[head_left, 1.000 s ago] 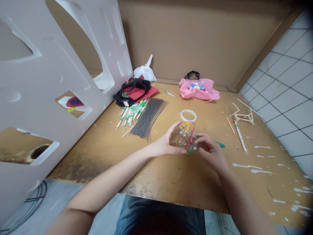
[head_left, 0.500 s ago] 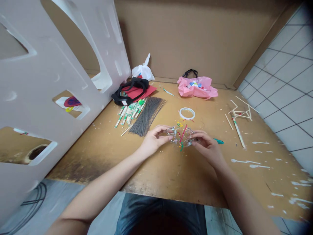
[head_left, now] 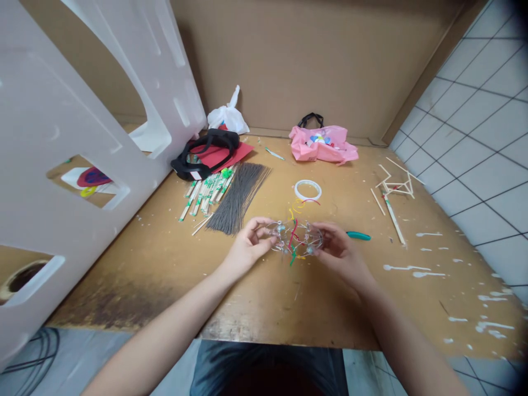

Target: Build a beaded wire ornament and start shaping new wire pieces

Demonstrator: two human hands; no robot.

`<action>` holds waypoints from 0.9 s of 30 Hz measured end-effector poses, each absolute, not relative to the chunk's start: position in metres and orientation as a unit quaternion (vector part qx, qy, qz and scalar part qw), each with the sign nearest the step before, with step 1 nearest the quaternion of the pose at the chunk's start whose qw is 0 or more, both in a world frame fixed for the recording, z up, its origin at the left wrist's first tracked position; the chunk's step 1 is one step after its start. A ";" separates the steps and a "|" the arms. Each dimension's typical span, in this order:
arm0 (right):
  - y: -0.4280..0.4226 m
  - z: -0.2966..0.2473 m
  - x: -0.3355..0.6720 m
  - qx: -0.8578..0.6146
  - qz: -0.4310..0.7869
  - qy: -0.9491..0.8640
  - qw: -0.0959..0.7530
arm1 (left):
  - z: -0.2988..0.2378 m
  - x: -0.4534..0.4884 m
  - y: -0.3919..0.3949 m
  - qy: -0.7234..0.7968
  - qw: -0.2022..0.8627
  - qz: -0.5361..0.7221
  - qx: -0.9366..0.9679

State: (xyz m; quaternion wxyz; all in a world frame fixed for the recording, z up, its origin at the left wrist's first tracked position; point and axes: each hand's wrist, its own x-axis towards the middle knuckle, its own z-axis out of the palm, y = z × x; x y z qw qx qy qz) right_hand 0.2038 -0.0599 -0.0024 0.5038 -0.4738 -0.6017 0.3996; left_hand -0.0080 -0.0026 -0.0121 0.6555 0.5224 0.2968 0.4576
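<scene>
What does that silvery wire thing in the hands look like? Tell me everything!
The wire thing is an open shape of thin, silvery, metal-looking loops, with small, pale, bead-like bits toward both ends. Around its middle are a red strip and a green strip. It lies sideways between the hands: the left hand holds one end, the right hand the other. I can't tell whether it touches the table.

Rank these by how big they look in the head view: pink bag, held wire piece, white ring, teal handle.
1. Pink bag and wire piece: too close to rank; the wire piece sits nearer the camera, its ends partly covered.
2. White ring
3. Teal handle, as far as it shows
</scene>
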 end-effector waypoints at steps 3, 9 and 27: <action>-0.060 -0.003 0.203 -0.486 0.332 -0.613 0.526 | -0.011 -0.008 -0.006 0.259 0.646 0.460 0.552; -0.061 -0.004 0.203 -0.474 0.268 -0.646 0.535 | -0.011 -0.010 -0.006 0.230 0.617 0.427 0.619; -0.053 -0.003 0.205 -0.540 0.495 -0.444 0.516 | -0.008 -0.015 0.006 0.274 0.807 0.321 0.414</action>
